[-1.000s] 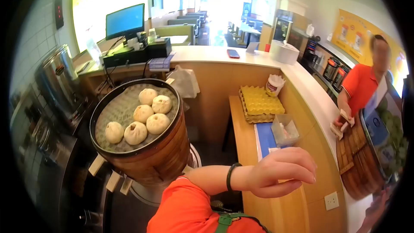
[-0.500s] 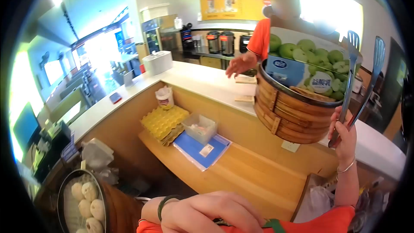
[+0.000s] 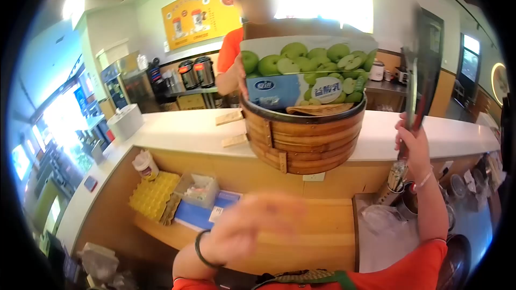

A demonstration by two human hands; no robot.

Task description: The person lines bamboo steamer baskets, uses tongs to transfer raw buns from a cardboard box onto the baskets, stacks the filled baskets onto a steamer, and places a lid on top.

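Note:
At the right, my right hand [image 3: 413, 137] is closed around the lower part of metal tongs [image 3: 413, 91], which stand upright and look blurred. My left hand [image 3: 255, 228] is smeared by motion above the wooden shelf, a dark band at its wrist; its fingers are unclear. A round bamboo steamer [image 3: 306, 142] sits at the counter's edge beyond my hands. A box with green apples printed on it [image 3: 301, 70] stands in the steamer. Behind it a co-worker in a red shirt has one hand [image 3: 234, 78] at the box's left side.
The white counter [image 3: 185, 131] runs across the view. On the wooden shelf [image 3: 317, 223] below are yellow egg trays [image 3: 154, 196], a clear bin [image 3: 198, 189] and a blue sheet [image 3: 188, 215]. A holder of sticks [image 3: 388, 193] and plastic bags [image 3: 381, 219] are at the lower right.
The view has turned right, so the steamer with the box is now central and the buns are out of view. My left hand has risen. The co-worker's hand has moved to the box.

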